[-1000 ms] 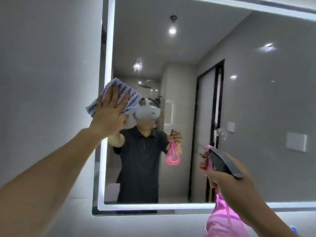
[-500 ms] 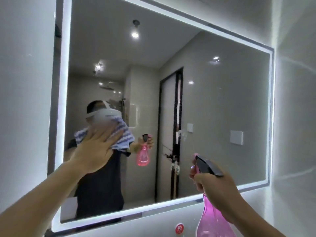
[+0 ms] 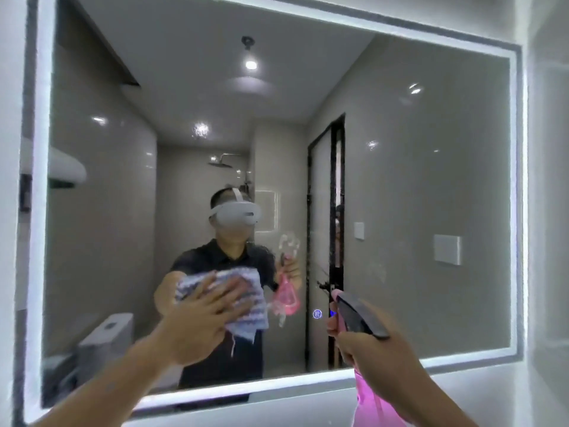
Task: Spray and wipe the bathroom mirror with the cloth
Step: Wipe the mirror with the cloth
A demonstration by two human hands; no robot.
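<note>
The wall mirror (image 3: 415,180) with a lit white border fills most of the view. My left hand (image 3: 200,322) presses a blue-and-white striped cloth (image 3: 251,309) flat against the glass, low and left of centre. My right hand (image 3: 378,349) grips a pink spray bottle (image 3: 374,405) with a dark trigger head (image 3: 357,315), held in front of the mirror's lower right part, nozzle toward the glass. Streaks of wet spray (image 3: 288,245) sit on the glass just right of the cloth.
The mirror reflects a person in a headset, a toilet (image 3: 104,337) at lower left, a dark-framed door (image 3: 326,235) and a wall plate (image 3: 446,249). A small glowing touch button (image 3: 317,314) sits in the glass. White wall surrounds the mirror.
My left hand has slid the cloth down and to the right across the glass, from the upper left corner region. The view has turned left, showing more of the mirror. The bottle stays held.
</note>
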